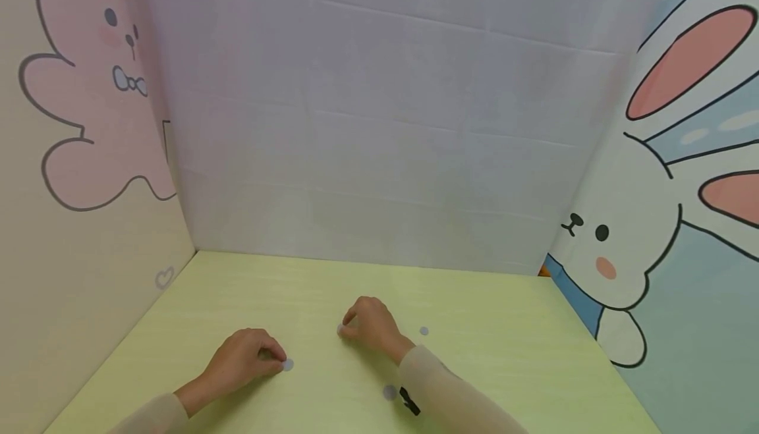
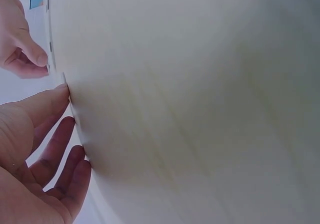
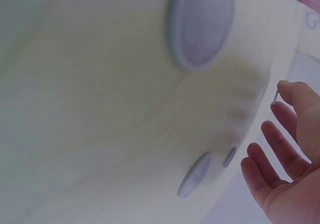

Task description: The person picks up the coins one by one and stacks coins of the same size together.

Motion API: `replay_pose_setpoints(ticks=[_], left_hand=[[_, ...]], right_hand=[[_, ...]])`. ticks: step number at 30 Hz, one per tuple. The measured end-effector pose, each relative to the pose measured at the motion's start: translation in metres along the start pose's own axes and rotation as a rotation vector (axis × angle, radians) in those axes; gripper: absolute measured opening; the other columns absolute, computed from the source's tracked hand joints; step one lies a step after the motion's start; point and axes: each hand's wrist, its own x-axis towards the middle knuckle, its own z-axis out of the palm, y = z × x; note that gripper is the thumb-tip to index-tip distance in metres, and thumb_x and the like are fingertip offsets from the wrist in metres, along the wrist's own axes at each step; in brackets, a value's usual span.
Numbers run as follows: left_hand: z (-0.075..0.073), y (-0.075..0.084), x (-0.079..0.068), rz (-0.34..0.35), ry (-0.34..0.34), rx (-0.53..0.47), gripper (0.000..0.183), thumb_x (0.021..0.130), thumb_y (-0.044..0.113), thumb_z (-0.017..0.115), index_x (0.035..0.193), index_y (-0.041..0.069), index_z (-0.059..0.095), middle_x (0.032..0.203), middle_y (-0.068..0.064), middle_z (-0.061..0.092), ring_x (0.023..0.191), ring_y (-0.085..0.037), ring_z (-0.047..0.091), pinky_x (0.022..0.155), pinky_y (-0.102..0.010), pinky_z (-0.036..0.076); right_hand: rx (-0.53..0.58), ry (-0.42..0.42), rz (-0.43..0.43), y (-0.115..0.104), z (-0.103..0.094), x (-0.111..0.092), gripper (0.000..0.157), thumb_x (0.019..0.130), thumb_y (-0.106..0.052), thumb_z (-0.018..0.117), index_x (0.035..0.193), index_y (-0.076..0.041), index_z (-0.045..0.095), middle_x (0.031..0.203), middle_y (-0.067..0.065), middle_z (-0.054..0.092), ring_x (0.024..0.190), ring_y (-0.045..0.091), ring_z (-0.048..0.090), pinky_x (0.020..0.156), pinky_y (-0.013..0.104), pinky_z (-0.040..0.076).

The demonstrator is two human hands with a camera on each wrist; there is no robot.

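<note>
My left hand (image 1: 240, 360) pinches the edge of a small flat grey disc (image 1: 287, 364) at the table surface, between thumb and fingertip. Seen from the left wrist, that disc (image 2: 63, 78) shows as a thin edge at the fingertip, and the other fingers are curled close to the table. Farther forward, my right hand (image 1: 373, 324) holds another grey disc (image 1: 340, 329) between thumb and index finger. In the right wrist view this disc (image 3: 275, 95) is edge-on and raised off the table, with the remaining fingers loosely bent.
One grey disc (image 1: 423, 330) lies right of my right hand, and another (image 1: 389, 392) lies beside the right sleeve. The right wrist view also shows a small disc (image 3: 230, 156) farther off. A small black item (image 1: 409, 401) is at the sleeve's edge. Printed walls enclose the pale yellow table (image 1: 267, 289).
</note>
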Motion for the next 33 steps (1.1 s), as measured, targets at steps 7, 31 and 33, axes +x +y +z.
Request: replay_pose_setpoints(ticks=[7, 31, 33], left_hand=[[0.000, 0.000, 0.000, -0.008, -0.001, 0.004, 0.014, 0.080, 0.028, 0.094, 0.084, 0.034, 0.081, 0.084, 0.027, 0.068, 0.082, 0.002, 0.062, 0.074, -0.026, 0.051], [-0.002, 0.001, 0.000, -0.021, -0.012, -0.017, 0.014, 0.080, 0.030, 0.094, 0.085, 0.032, 0.082, 0.086, 0.023, 0.069, 0.082, -0.002, 0.063, 0.072, -0.026, 0.050], [-0.002, 0.000, 0.000, -0.018, -0.012, -0.017, 0.014, 0.080, 0.030, 0.094, 0.085, 0.032, 0.082, 0.086, 0.023, 0.069, 0.082, -0.003, 0.063, 0.073, -0.026, 0.051]], right_hand=[[0.017, 0.003, -0.049, -0.009, -0.005, -0.008, 0.013, 0.090, -0.028, 0.088, 0.090, -0.015, 0.086, 0.091, -0.003, 0.073, 0.086, 0.012, 0.062, 0.082, 0.029, 0.054], [0.125, -0.016, -0.117, -0.053, 0.006, -0.018, 0.007, 0.089, -0.024, 0.088, 0.087, -0.017, 0.086, 0.088, -0.012, 0.074, 0.086, 0.003, 0.065, 0.089, 0.023, 0.052], [0.127, -0.020, -0.113, -0.057, 0.008, -0.018, 0.007, 0.088, -0.024, 0.088, 0.087, -0.017, 0.086, 0.087, -0.012, 0.074, 0.086, 0.004, 0.065, 0.088, 0.022, 0.052]])
